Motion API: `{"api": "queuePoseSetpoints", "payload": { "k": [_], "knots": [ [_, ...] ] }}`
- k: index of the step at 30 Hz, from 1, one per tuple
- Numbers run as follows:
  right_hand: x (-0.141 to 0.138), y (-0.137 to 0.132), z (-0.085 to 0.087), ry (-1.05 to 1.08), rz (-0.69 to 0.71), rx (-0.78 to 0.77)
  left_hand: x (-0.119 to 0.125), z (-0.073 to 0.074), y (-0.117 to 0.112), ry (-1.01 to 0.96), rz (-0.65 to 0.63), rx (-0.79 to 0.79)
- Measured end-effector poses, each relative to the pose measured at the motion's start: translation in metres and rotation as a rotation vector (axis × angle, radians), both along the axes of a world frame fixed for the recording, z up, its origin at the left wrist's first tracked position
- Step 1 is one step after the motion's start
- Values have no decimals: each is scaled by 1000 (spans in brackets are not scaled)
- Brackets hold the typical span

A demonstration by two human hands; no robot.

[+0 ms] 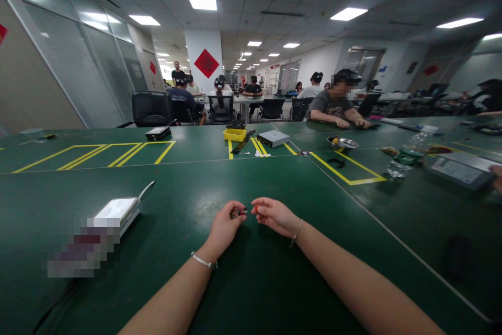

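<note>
My left hand [228, 221] is closed in a pinch on a small red piece with a dark, shiny metal end [243, 211]. Just to its right, my right hand [276, 215] pinches a small orange piece [256, 210] between thumb and fingers. A narrow gap separates the two pieces, and both hands are just above the green table [235, 293]. The exact kind of either piece is too small to make out, and the fingers cover part of each.
A phone-like device [117, 212] on a white stand lies at left. Farther back are a yellow bin [235, 135], a grey box [273, 138] and a metal bowl [342, 143]. A plastic bottle [408, 154] stands at right, near another box [463, 169]. A person [341, 102] sits across the table.
</note>
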State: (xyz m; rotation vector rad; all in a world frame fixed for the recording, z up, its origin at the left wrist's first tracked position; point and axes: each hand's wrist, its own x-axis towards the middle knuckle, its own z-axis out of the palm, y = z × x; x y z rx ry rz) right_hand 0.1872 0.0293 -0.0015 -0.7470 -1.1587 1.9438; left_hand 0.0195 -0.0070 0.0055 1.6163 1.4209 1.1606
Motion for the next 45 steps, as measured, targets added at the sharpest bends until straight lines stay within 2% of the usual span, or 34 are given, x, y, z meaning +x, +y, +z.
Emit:
{"api": "queuePoseSetpoints", "payload": {
  "k": [10,17,31,39,45],
  "knots": [
    [-4,-6,4,-122,30,94,-1,-5,0,27,-99,29],
    [-5,-6,4,-192,44,138,0,-3,-1,57,-51,28],
    [-4,-5,5,-150,92,113,0,-9,2,107,-75,21],
    [-2,-5,5,-118,102,101,0,-5,-1,92,-70,13],
    [-1,-5,1,-137,124,154,-1,0,-3,119,-87,19]
  ]
}}
